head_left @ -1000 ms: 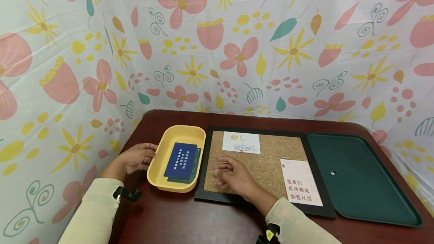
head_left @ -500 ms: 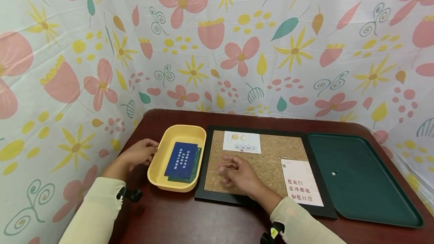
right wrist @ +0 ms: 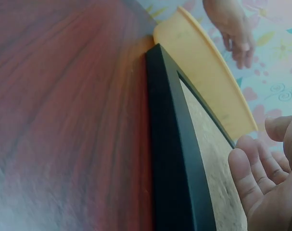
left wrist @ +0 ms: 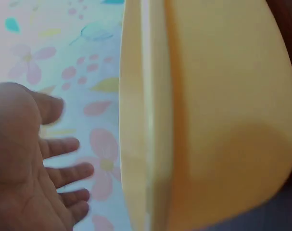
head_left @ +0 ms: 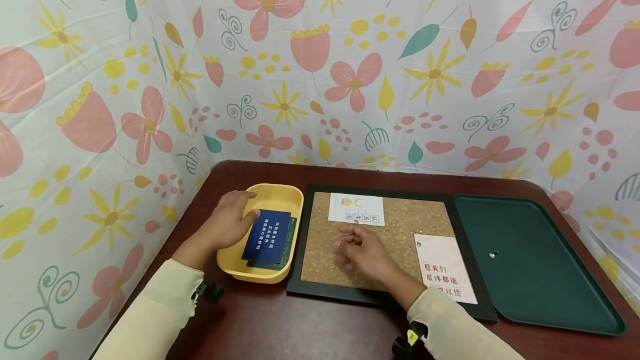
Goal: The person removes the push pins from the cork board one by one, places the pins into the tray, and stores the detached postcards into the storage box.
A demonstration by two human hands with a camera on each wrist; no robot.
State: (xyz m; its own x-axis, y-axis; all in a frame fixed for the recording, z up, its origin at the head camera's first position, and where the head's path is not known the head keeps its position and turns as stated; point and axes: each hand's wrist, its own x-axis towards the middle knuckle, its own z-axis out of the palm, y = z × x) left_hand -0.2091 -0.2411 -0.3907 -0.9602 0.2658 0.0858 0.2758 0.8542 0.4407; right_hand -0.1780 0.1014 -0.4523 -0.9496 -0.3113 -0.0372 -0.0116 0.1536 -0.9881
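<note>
My left hand [head_left: 229,221] hovers over the left side of a yellow plastic basin [head_left: 231,268], its fingers spread loosely and holding nothing. In the left wrist view that hand [left wrist: 25,163] is apart from the basin's rim [left wrist: 158,120]. Inside the basin lie a dark blue card [head_left: 265,235] with white writing and, partly under it, a green card [head_left: 289,249]. Above the cork board [head_left: 320,260], my right hand [head_left: 367,254] is held with loosely bent fingers and nothing in them. A white card [head_left: 367,210] and a pale pink card [head_left: 440,260] are on the cork.
The board's black frame [head_left: 340,293] stands right beside the basin. On its other side is a dark green tray [head_left: 545,271] with small shiny pieces [head_left: 493,254] on it. Floral cloth [head_left: 320,71] hangs behind and left of the dark red table [head_left: 270,321].
My left hand has left the basin's outer left side and risen over its rim, toward the cards. My right hand has shifted slightly right above the cork. Basin and cards stay put.
</note>
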